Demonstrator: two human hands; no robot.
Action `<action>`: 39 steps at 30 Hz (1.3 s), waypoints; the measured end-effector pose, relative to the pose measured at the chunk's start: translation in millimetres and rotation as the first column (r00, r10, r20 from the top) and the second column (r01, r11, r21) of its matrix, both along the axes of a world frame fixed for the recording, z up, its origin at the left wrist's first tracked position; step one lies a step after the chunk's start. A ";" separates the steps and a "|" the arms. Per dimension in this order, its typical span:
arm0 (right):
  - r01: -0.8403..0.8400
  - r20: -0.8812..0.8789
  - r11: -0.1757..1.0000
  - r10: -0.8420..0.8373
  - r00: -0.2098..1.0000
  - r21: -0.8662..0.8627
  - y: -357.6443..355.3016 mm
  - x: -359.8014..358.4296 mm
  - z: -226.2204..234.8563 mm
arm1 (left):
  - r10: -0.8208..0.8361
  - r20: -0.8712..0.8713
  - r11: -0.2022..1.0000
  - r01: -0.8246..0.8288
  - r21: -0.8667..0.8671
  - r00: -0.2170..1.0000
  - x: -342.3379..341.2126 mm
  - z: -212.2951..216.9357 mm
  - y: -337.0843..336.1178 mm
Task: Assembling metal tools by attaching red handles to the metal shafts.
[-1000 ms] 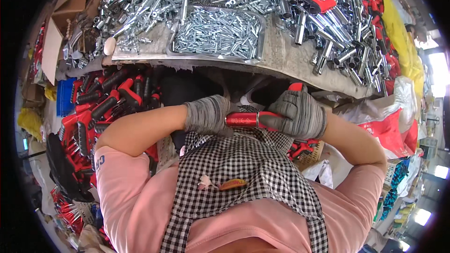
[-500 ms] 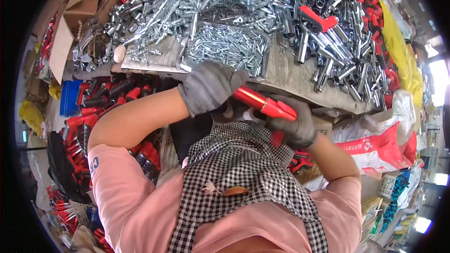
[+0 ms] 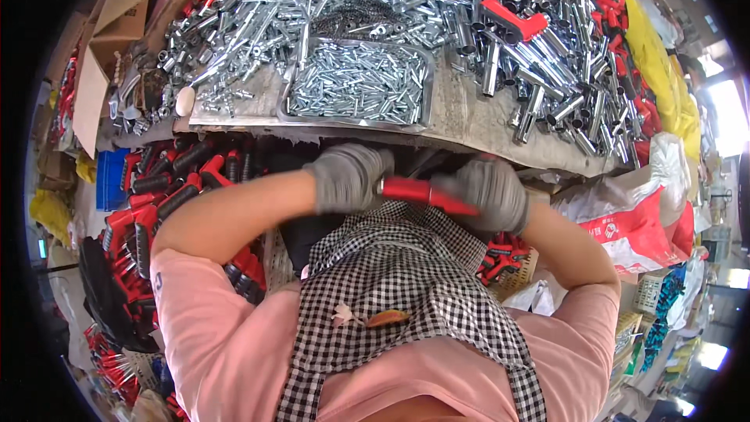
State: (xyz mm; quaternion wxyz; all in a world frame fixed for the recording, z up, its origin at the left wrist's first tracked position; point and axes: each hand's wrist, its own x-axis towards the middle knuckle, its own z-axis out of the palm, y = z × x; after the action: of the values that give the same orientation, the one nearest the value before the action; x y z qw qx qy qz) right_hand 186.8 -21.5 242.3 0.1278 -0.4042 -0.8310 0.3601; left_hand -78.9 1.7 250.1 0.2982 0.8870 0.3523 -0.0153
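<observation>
My right hand (image 3: pixel 494 195), in a grey knit glove, is closed round a red tubular tool handle (image 3: pixel 426 194) held nearly level over my apron. The handle's left end, with a pale rim, points at my left hand (image 3: pixel 350 177). That hand, gloved alike, is closed against this end; what its fingers hold is hidden, and both hands are a little blurred. Just beyond them, at the bench edge, stands a clear tray (image 3: pixel 426 113) filled with small metal pins (image 3: pixel 355 82).
Chrome tubes (image 3: pixel 539 70) and a red L-shaped handle (image 3: pixel 516 22) are heaped on the bench (image 3: pixel 476 121). Red and black tools (image 3: pixel 168 180) pile up at my left, near a blue bin (image 3: pixel 112 180). A red and white sack (image 3: pixel 625 227) lies at right.
Both hands have come down toward my apron with the red handle, which has turned from slanting to nearly level. My left hand has moved off the tray's front edge.
</observation>
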 end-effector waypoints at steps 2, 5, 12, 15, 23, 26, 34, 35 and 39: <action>0.028 -0.075 0.994 -0.036 0.997 -0.102 -6.7 -1.9 -3.0 | -0.096 -0.260 0.708 -0.118 -0.696 0.961 6.6 2.1 2.1; 0.049 -0.189 0.969 -0.097 0.977 -0.243 -13.5 -2.7 -11.1 | -0.086 -0.234 0.996 0.075 -0.054 0.968 4.2 -14.1 -9.2; -0.332 0.075 0.809 0.340 0.937 0.486 14.0 -1.5 14.5 | -0.119 -0.013 0.919 0.105 -0.379 0.993 1.9 -6.9 -5.1; -0.530 0.324 0.362 0.495 0.806 0.767 7.0 -7.1 -1.4 | -0.024 -0.254 0.898 -0.091 -0.431 0.967 0.4 -23.5 -11.4; -0.002 -0.091 0.969 0.026 0.995 0.249 -14.8 -34.3 -33.7 | 0.171 -0.366 0.959 -0.070 0.273 0.915 -15.6 -6.2 -1.9; 0.040 -0.566 0.879 -0.340 0.751 -0.475 -10.9 -45.1 -29.7 | 0.237 -0.111 0.781 -0.121 0.613 0.965 -33.8 -7.9 11.1; -0.765 -0.426 -0.097 -0.783 0.453 -0.636 -15.5 -83.1 -74.0 | 0.528 0.747 0.770 -0.144 -0.622 -0.405 -44.3 -7.3 -11.1; -0.821 -0.434 -0.203 -0.768 0.472 -0.534 -14.8 -99.5 -78.2 | 0.499 0.800 0.867 0.180 -0.466 -0.333 -39.1 2.8 -16.4; -0.548 -0.537 0.106 -0.419 0.732 -0.830 -7.3 -134.4 -93.9 | 0.487 0.855 0.857 0.092 -0.507 0.177 -46.8 28.7 -23.2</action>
State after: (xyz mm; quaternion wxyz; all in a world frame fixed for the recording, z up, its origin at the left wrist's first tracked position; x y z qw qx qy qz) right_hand 52.4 -28.7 148.4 0.0968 -0.1757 -0.2733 0.9408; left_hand -125.7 -21.5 278.8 0.6459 0.5421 0.1869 0.5041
